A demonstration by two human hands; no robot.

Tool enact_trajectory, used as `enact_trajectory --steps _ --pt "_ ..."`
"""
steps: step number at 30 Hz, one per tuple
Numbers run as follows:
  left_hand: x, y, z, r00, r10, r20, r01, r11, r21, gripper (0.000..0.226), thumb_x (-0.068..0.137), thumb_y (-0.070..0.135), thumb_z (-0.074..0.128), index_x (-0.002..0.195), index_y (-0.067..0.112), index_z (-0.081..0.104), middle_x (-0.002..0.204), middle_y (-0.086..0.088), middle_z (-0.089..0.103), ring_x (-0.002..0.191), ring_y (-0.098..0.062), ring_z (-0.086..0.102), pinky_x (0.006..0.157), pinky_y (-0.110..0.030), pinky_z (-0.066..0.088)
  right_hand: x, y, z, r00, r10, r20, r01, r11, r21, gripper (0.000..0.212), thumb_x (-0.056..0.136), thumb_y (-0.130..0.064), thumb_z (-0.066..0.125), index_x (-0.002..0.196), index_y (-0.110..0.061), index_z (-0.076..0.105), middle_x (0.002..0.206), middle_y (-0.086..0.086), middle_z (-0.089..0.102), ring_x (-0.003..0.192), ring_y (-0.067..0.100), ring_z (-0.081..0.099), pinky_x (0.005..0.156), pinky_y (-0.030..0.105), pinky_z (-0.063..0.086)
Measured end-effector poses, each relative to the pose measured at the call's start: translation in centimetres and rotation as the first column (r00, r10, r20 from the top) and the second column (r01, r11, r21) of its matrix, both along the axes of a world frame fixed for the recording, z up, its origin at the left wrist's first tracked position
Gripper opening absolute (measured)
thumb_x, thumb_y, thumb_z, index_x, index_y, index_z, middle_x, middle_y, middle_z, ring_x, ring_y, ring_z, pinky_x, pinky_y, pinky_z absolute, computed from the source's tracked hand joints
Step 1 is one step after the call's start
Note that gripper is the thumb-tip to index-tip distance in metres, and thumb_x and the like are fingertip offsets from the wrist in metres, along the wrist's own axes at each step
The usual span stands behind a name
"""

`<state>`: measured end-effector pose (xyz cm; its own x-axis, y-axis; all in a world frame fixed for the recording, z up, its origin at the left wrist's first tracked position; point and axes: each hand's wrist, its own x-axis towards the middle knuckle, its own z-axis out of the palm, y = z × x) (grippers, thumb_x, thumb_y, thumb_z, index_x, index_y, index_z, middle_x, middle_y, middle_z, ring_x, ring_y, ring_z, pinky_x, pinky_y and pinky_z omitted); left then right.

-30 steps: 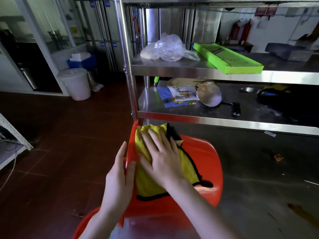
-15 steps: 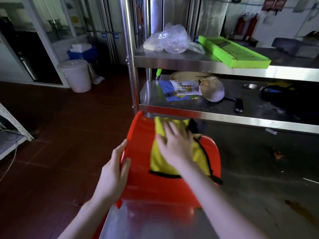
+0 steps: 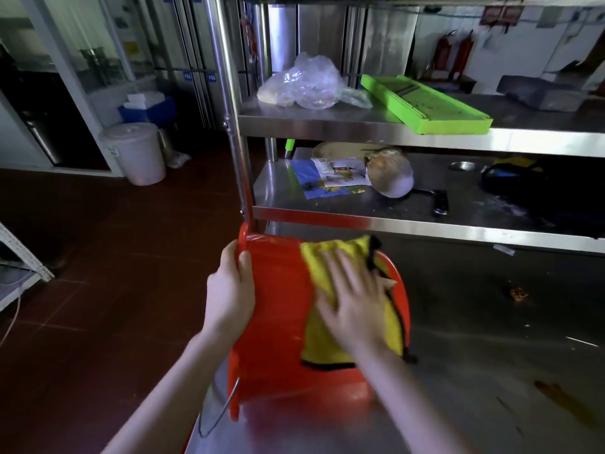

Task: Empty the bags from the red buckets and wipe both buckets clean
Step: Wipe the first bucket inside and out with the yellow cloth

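Note:
A red bucket (image 3: 275,309) lies on its side on the steel table (image 3: 491,355), its outer wall facing me and its wire handle hanging at the lower left. My left hand (image 3: 229,290) grips its rim at the left side. My right hand (image 3: 353,306) lies flat with spread fingers on a yellow cloth with black edging (image 3: 319,342), pressing it against the bucket's wall. A second bucket is not in sight.
A steel rack (image 3: 393,132) rises behind the bucket. Its upper shelf holds a clear plastic bag (image 3: 304,83) and a green tray (image 3: 425,106); the lower one holds papers, a round lump and a knife. A white pail (image 3: 137,152) stands on the red floor at left.
The bucket has been turned so that its outer wall faces me. My right hand and the cloth have shifted right across it, and my left hand has moved up along the rim.

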<state>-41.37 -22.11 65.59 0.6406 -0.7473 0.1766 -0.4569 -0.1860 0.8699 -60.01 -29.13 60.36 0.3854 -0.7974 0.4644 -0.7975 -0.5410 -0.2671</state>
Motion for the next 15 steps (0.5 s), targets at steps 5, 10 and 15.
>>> enact_trajectory --steps 5,10,15 --pt "-1.8 4.7 -2.4 0.999 -0.038 -0.015 0.036 0.991 -0.126 0.043 0.094 0.052 0.03 0.135 0.043 0.036 0.05 0.009 0.058 0.033 -0.007 0.044 0.033 -0.022 0.035 -3.5 -6.7 1.7 0.973 -0.225 -0.053 0.224 0.866 0.447 0.056 0.098 -0.054 0.03 0.148 -0.03 0.034 0.157 -0.004 0.03 0.142 0.026 0.031 0.114 0.048 0.027" --pt "-1.0 4.2 -2.8 1.0 -0.011 0.019 0.013 0.991 -0.132 0.036 0.101 0.035 0.036 0.137 0.036 0.039 0.049 0.006 0.057 0.036 -0.007 0.048 0.036 -0.016 0.035 5.1 -1.3 3.2 0.994 -0.021 -0.106 0.044 0.974 0.221 0.059 0.094 -0.054 0.034 0.148 -0.031 0.036 0.155 -0.005 0.035 0.14 0.033 0.032 0.116 0.049 0.022" --pt "-0.3 4.3 -2.8 0.999 -0.014 0.043 0.02 0.989 -0.149 0.039 0.101 0.035 0.038 0.139 0.032 0.041 0.067 0.012 0.063 0.063 0.005 0.064 0.049 -0.006 0.042 8.4 3.9 3.2 0.955 0.293 -0.043 -0.289 0.954 0.083 0.061 0.096 -0.058 0.03 0.15 -0.03 0.031 0.158 -0.004 0.03 0.136 0.028 0.039 0.106 0.044 0.034"
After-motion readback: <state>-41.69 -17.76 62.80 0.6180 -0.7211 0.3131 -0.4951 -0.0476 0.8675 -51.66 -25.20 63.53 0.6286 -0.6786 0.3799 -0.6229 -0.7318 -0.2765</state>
